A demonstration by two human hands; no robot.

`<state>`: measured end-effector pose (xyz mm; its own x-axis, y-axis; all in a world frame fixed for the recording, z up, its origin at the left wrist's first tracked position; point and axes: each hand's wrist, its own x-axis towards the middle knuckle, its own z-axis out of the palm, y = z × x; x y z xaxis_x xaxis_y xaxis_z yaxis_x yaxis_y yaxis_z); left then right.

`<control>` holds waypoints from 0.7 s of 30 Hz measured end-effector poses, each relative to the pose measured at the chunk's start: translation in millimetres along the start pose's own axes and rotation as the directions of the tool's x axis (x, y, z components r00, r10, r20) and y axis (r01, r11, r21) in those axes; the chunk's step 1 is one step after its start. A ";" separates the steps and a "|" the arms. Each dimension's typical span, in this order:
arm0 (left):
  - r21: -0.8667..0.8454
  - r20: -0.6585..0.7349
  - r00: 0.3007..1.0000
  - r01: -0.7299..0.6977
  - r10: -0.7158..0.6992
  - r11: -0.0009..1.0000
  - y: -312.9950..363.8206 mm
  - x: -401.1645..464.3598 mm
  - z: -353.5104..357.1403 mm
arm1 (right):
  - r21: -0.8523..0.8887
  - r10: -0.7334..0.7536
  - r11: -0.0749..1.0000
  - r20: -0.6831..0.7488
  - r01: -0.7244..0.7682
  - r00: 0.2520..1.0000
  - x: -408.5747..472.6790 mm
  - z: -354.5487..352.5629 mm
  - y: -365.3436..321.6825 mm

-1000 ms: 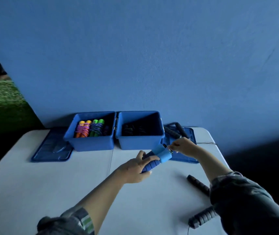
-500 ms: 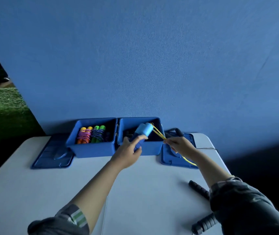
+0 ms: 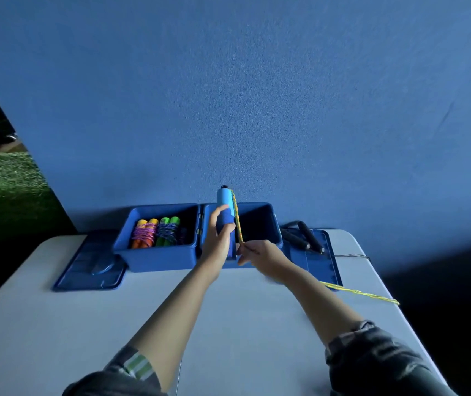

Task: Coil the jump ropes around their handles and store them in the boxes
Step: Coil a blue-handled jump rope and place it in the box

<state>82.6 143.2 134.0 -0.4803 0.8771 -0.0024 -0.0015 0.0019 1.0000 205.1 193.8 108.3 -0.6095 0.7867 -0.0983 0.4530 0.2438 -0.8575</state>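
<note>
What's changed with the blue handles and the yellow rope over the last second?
The left hand raised the blue handles from low and tilted to upright. The right hand now pinches the yellow rope, drawn taut. Both boxes stayed put.

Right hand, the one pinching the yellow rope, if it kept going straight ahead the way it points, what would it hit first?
Most likely the right-hand blue box. The right hand points away from the person toward its near wall, just beside the blue handle that the left hand holds upright. Depth is unclear; the handle's lower end could come first.

Dark rolled sleeves (image 3: 371, 355), striped cuff lining
</note>
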 end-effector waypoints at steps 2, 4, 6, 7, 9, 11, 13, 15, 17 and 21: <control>-0.122 -0.042 0.999 -0.004 -0.001 0.993 -0.1 -0.7 3.7 | 0.012 0.032 0.999 0.040 -0.033 0.999 0.3 2.5 0.2; -0.322 -0.057 0.997 0.034 -0.056 0.946 -0.5 3.4 4.8 | 0.122 0.071 0.989 0.113 -0.085 0.991 -1.5 6.3 0.4; -0.412 -0.021 0.993 0.096 -0.115 0.906 3.0 8.2 2.9 | 0.272 0.065 0.957 0.147 -0.104 0.987 -4.2 12.1 -1.3; -0.374 -0.015 0.994 0.091 -0.104 0.923 5.3 9.3 0.7 | 0.277 0.058 0.956 0.127 -0.092 0.990 -4.3 13.7 -2.2; -0.291 -0.044 0.997 0.044 -0.060 0.956 4.8 13.4 -3.0 | 0.133 0.049 0.990 0.059 -0.056 0.997 -7.4 12.8 -7.3; -0.241 -0.050 0.998 0.024 -0.037 0.970 3.2 16.8 -6.7 | -0.039 0.038 0.999 0.037 -0.037 0.999 -10.9 9.6 -11.3; -0.211 -0.044 0.997 0.050 -0.061 0.976 2.1 17.4 -12.6 | -0.181 0.037 0.983 0.072 -0.023 0.997 -11.7 5.2 -9.6; -0.117 -0.046 0.999 0.024 -0.030 0.993 -1.2 18.1 -24.5 | -0.294 0.022 0.956 0.104 0.009 0.994 -11.6 -0.6 -4.7; 0.069 -0.046 0.995 -0.086 0.089 0.994 -10.7 22.8 -42.3 | -0.365 0.009 0.930 0.115 0.034 0.993 -12.2 -8.4 0.9; 0.500 0.034 0.927 -0.339 0.373 0.797 -35.8 39.7 -88.4 | -0.424 0.021 0.905 0.143 0.042 0.989 -16.3 -26.8 6.3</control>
<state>-14.0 135.4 98.1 -0.4157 0.8303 0.3712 0.6005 -0.0559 0.7977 235.3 197.7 118.0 -0.6868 0.7022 -0.1877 0.6601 0.4944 -0.5655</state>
